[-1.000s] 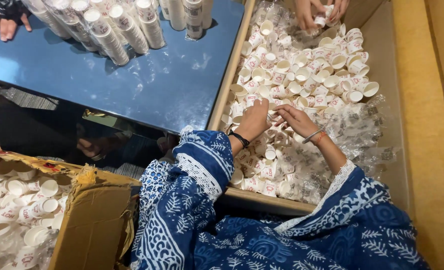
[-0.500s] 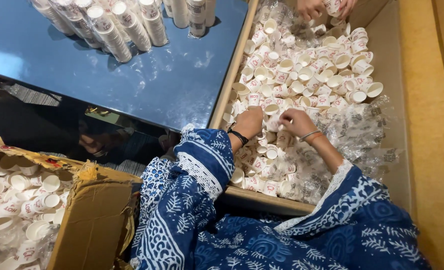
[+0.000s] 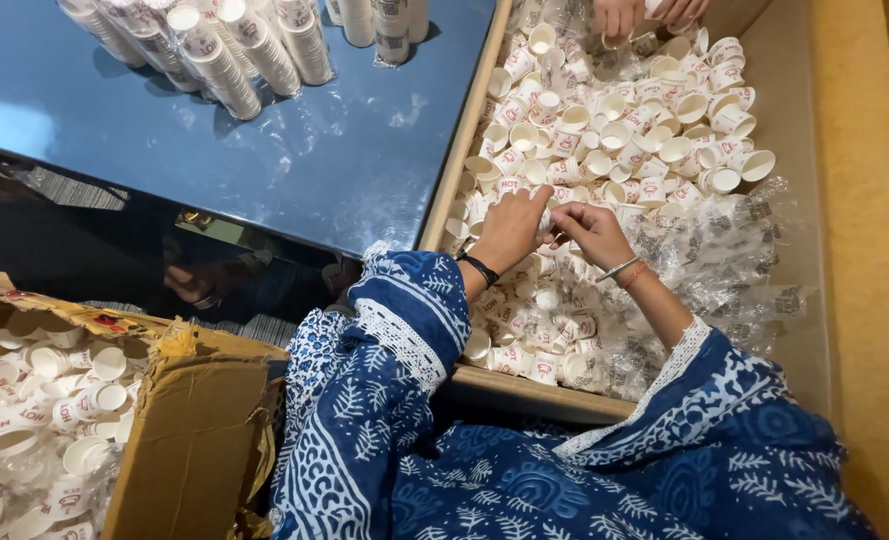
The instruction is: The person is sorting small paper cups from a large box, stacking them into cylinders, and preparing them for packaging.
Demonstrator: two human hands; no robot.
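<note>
My left hand (image 3: 513,228) and my right hand (image 3: 591,228) meet over a wooden tray (image 3: 462,150) heaped with several small white paper cups (image 3: 605,130). Between the fingertips of both hands sits one small white cup (image 3: 546,222), gripped from each side. A black band circles my left wrist and thin bangles my right. Blue patterned sleeves cover both arms. Clear plastic sleeves (image 3: 725,260) lie crumpled on the right of the tray.
Wrapped stacks of cups (image 3: 235,50) lie on the blue glass table (image 3: 265,150) at the left. A torn cardboard box (image 3: 185,430) of loose cups stands at lower left. Another person's hands (image 3: 645,12) reach into the tray's far end.
My two hands have come together over the cups and now pinch one cup between them. The view has shifted slightly.
</note>
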